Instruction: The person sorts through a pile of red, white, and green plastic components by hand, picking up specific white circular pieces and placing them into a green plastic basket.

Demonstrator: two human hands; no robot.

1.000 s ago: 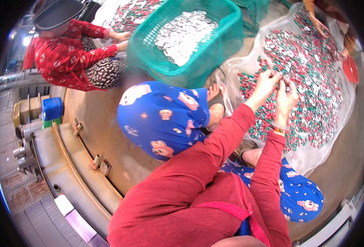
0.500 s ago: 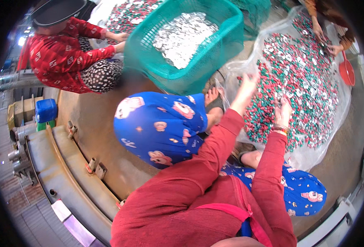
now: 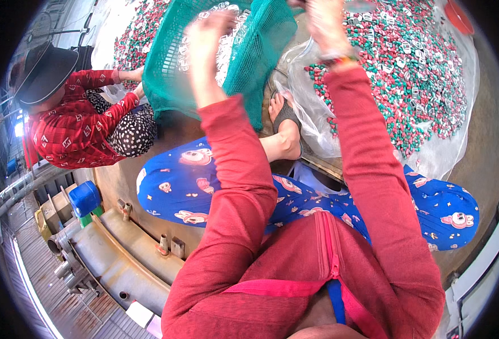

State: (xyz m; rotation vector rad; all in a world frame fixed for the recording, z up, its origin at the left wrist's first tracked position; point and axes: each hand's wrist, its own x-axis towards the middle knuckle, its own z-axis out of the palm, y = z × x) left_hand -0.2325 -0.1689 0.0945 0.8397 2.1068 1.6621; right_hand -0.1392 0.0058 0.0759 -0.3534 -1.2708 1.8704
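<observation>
My left hand (image 3: pixel 207 48) is over the green mesh-lined basket (image 3: pixel 170 73), its fingers smeared by motion. Inside the basket lies a heap of small whitish, ring-like pieces (image 3: pixel 224 59). My right hand (image 3: pixel 326 28) is raised at the top edge, between the basket and the pile. Its fingertips are blurred and partly cut off, so what they hold, if anything, does not show. To the right, a pile of small red and green pieces (image 3: pixel 388 93) mixed with whitish ones spreads over a clear plastic sheet (image 3: pixel 456 150).
A person in a red patterned top (image 3: pixel 71 130) sits at the left, hands close to the basket's far-left side by another pile (image 3: pixel 133 42). A red scoop-like dish (image 3: pixel 458 17) is at the far right. Rusty metal tanks (image 3: pixel 125 243) and a blue container (image 3: pixel 84 198) stand at the lower left.
Both my hands have left the pile: the left has swung over the basket, the right has risen to the top edge. The view has shifted, and the other worker's hands are no longer in it.
</observation>
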